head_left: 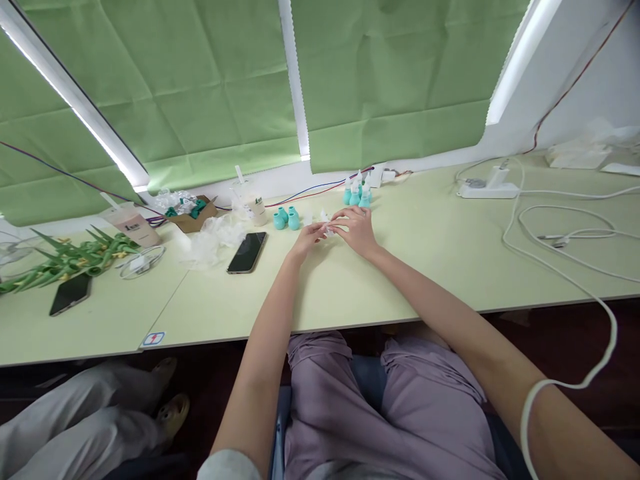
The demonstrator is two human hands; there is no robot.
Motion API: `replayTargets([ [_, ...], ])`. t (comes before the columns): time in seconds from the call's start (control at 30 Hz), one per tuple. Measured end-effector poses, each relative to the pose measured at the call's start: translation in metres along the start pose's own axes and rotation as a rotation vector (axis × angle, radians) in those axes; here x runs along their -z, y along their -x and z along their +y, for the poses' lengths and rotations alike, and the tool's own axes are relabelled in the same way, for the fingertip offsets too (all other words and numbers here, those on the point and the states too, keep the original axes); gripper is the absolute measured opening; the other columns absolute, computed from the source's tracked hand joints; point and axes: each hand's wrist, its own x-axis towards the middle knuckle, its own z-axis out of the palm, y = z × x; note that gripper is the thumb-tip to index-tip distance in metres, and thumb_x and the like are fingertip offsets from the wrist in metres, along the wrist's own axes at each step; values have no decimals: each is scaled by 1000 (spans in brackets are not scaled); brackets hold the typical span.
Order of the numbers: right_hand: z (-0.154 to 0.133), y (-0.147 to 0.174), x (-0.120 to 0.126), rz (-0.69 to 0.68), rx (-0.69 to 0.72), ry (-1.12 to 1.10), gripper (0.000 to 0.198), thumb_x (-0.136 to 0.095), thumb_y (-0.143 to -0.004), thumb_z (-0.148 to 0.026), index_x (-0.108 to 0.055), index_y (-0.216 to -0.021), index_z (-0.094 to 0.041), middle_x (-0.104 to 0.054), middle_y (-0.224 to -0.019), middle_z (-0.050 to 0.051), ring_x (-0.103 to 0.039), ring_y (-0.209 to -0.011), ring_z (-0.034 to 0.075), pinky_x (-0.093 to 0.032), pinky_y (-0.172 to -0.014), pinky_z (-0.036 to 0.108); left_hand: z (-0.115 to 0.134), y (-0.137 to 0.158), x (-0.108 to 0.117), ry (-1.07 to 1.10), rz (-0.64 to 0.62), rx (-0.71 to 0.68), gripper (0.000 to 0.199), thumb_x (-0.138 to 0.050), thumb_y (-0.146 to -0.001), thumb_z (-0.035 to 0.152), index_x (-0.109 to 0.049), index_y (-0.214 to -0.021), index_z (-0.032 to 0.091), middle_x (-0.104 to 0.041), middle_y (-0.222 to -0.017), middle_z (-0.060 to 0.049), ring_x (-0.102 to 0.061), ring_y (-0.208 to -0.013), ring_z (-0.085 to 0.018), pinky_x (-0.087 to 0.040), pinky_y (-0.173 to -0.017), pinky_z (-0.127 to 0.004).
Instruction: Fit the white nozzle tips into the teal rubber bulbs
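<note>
Over the table, my left hand (311, 237) and my right hand (356, 228) meet with fingertips closed on a small clear-white plastic piece (328, 228). Its exact kind is too small to make out. Beside my left hand stands a cluster of several teal bulbs (287, 219) with no tips on them. Just beyond my right hand is a group of teal bulbs with white pointed tips (357, 192). A few more whitish pieces (311, 218) lie behind my fingers, partly hidden.
To the left are a black phone (247, 253), crumpled clear plastic (216, 237), a drink cup (256, 210) and a cardboard box (196, 217). Farther left lie green-stemmed flowers (75, 257) and another phone (71, 294). A power strip (487, 190) and white cables (575, 233) occupy the right. Another person's legs (95, 413) show lower left.
</note>
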Motion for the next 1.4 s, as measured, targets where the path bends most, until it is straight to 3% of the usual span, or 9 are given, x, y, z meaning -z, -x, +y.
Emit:
replayTargets([
  [0.37,1,-2,1,-11,-121,-108,24,-54,-88,-41,-73,-97,-30,-65,-107,1,-48,-106,18,-22,-96,36,2,2,-6,96,-36,34,40,-58,-80,51,-68,-101,18,-64,-99,-7,-56,-86,-12,-41,-78,-24],
  [0.63,7,-7,-1,-40,-158,-306,18,-63,-81,-35,-74,-92,-27,-66,-106,2,-51,-104,19,-30,-97,36,5,4,-9,53,-14,7,38,-67,-72,49,-70,-90,15,-64,-90,-6,-54,-83,-12,-39,-74,-23],
  [0.77,16,-10,8,-108,-95,-534,35,-65,-76,-33,-69,-110,-25,-61,-119,3,-54,-108,17,-37,-98,33,7,3,-7,32,2,-2,40,-62,-76,49,-70,-98,16,-66,-90,-6,-53,-80,-12,-38,-71,-24],
  [0.87,27,-12,12,-76,-193,-617,44,-63,-76,-34,-64,-118,-24,-58,-125,5,-56,-105,17,-40,-96,35,9,1,-4,-1,52,-18,42,-58,-79,48,-68,-105,16,-68,-93,-7,-50,-75,-12,-36,-64,-23],
  [1.03,43,-11,7,-18,-363,-621,37,-61,-73,-28,-68,-108,-20,-63,-115,5,-58,-97,16,-40,-95,34,6,-1,3,-30,104,-54,45,-58,-78,51,-69,-102,14,-68,-88,-7,-42,-61,-10,-32,-54,-25],
  [1.4,43,-10,-5,-26,-325,-490,28,-55,-75,-20,-72,-98,-21,-66,-102,3,-57,-92,15,-42,-92,32,5,1,3,-87,74,-20,40,-58,-77,49,-69,-96,15,-66,-83,-7,-47,-70,-14,-33,-60,-27],
])
